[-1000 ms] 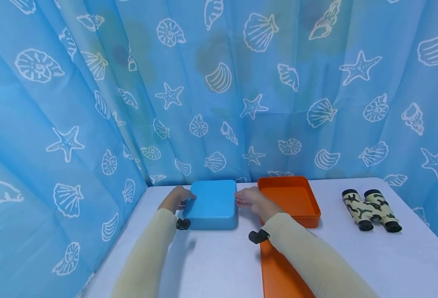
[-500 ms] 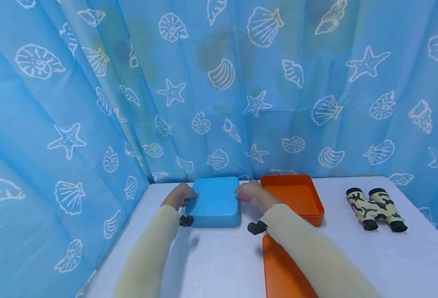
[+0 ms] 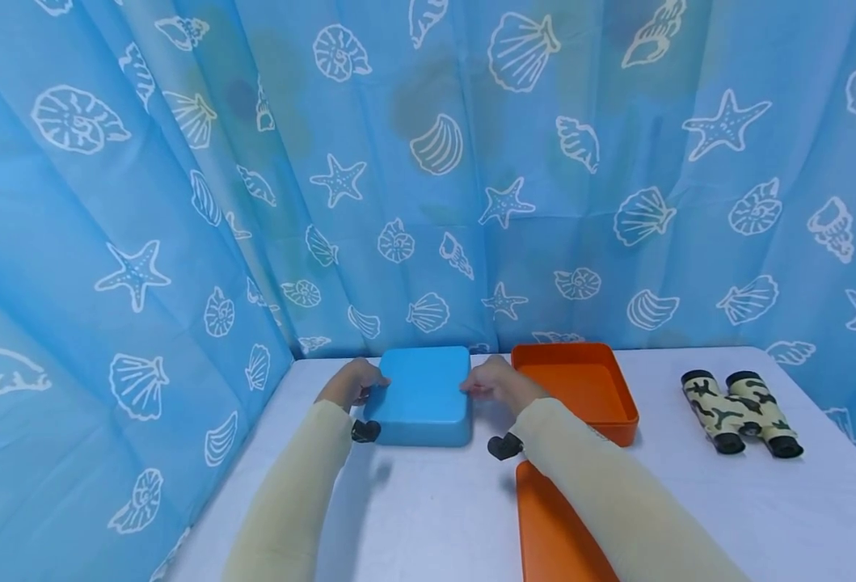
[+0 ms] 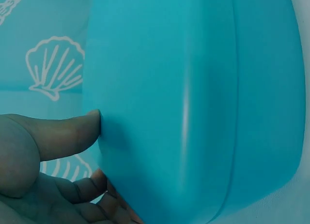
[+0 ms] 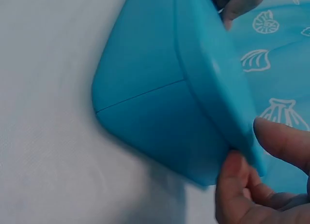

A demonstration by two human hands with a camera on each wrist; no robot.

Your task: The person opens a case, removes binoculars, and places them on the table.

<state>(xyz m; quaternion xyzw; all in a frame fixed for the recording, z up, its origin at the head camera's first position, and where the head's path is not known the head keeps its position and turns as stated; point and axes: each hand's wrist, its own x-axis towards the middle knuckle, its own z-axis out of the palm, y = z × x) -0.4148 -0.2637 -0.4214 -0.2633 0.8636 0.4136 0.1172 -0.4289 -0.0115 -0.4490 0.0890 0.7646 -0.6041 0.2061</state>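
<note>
Both hands on the light-blue, rounded-square, plastic-looking box [image 3: 419, 435], one per side; it appears to sit flat on the white cloth-covered tabletop [image 3: 438, 505]. Step, as I judge it: working the smooth light-blue square lid [image 3: 423, 381], which looks seated, seam thin and even where visible. To do it well: match force on both sides, move the lid straight and level, avoid squeezing the walls, don't let the base lift or skid. One-sided pull would likely tilt or jam it.

Left hand [image 3: 351, 384]: curled at the left side, thumb at the lid's top edge, fingers [image 4: 86, 189] lower along the side, exact contact partly hidden. Right hand [image 3: 499, 381]: pinching the lid's right edge, nearly closed, only the lid's thickness between; thumb on the top edge, fingers [image 5: 236, 167] by the seam underneath. So lid between thumb and fingers, box body below, between the hands. Open orange square tray [image 3: 576, 386] just beyond the right wrist.
</note>
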